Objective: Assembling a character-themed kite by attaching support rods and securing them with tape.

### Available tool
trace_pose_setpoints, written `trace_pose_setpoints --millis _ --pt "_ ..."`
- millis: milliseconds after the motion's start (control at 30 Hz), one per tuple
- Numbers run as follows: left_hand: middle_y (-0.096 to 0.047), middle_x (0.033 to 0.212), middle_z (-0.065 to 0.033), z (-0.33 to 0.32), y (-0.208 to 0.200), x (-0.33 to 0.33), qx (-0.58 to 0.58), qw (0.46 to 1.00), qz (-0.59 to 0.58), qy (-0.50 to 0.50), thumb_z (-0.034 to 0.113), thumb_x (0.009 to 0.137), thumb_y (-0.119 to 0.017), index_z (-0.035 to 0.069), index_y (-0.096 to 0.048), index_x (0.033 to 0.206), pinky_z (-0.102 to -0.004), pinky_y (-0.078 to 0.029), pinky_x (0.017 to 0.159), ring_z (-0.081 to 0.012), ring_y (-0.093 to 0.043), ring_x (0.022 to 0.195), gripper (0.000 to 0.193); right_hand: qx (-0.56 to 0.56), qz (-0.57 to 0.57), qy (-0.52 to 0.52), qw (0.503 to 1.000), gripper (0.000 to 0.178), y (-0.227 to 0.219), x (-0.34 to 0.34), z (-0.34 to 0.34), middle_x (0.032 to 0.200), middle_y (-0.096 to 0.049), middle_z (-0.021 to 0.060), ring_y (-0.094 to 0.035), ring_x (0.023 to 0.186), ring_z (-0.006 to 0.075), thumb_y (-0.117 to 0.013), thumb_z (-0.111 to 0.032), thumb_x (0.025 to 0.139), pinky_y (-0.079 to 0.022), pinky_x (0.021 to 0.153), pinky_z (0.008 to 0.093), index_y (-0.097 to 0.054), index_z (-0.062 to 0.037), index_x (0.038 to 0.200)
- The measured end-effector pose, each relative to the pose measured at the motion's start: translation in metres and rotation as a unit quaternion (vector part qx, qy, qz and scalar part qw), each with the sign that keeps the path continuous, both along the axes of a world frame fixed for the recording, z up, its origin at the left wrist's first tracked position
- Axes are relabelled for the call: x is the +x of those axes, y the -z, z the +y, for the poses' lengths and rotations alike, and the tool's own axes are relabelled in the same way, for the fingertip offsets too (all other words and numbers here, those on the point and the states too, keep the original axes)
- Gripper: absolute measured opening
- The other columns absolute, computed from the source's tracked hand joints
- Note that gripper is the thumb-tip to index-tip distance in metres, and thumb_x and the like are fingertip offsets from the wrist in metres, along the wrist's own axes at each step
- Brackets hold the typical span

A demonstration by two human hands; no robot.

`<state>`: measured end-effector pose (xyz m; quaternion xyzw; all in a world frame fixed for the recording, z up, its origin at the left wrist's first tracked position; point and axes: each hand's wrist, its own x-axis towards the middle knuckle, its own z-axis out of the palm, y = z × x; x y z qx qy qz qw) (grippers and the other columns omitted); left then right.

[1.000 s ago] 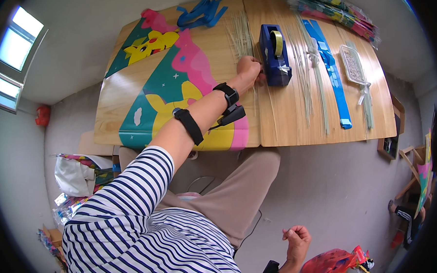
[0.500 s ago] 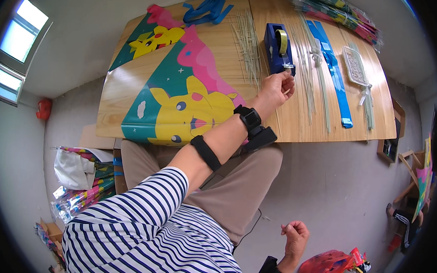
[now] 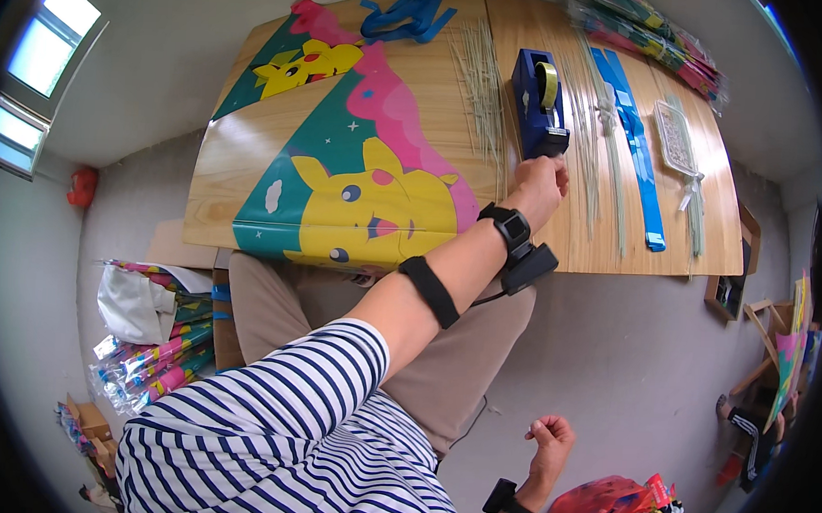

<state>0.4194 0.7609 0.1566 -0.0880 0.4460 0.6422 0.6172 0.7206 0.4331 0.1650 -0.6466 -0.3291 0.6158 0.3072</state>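
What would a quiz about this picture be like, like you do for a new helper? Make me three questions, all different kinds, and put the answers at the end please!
1. Which of the person's hands is right by the near end of the blue tape dispenser?
2. True or false: the clear plastic box lies to the right of the dispenser in the picture.
3. Fill the gap: the larger printed sheet on the table shows a ______ cartoon animal.

Key:
1. The left hand.
2. True.
3. Yellow.
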Motion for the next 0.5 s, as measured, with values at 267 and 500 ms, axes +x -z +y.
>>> trace_pose_setpoints --millis 267,500 --pt "-0.064 0.082 -0.0062 -0.069 -0.064 -0.050 0.185 0.979 -0.047 0.067 0.002 0.085 -0.066 0.010 -0.055 0.098 -0.0407 -0.056 0.072 -0.0204 -0.065 0.071 0.019 0.056 -0.010 0.040 0.998 0.009 0.005 0.006 -0.012 0.074 -0.058 0.0032 -0.056 0.064 0.0128 -0.061 0.002 0.080 -0.047 0.062 0.0252 -0.058 -0.0019 0.087" --pt "-0.066 0.089 -0.0061 -0.164 -0.132 -0.158 0.310 0.937 0.093 0.131 0.010 0.089 -0.067 0.008 -0.063 0.098 -0.0372 -0.056 0.082 -0.0209 -0.067 0.081 0.010 0.129 -0.017 -0.054 0.990 0.013 -0.005 -0.018 0.027 0.076 -0.055 0.0020 -0.055 0.068 0.0114 -0.064 -0.003 0.080 -0.046 0.065 0.0249 -0.057 -0.0021 0.091"
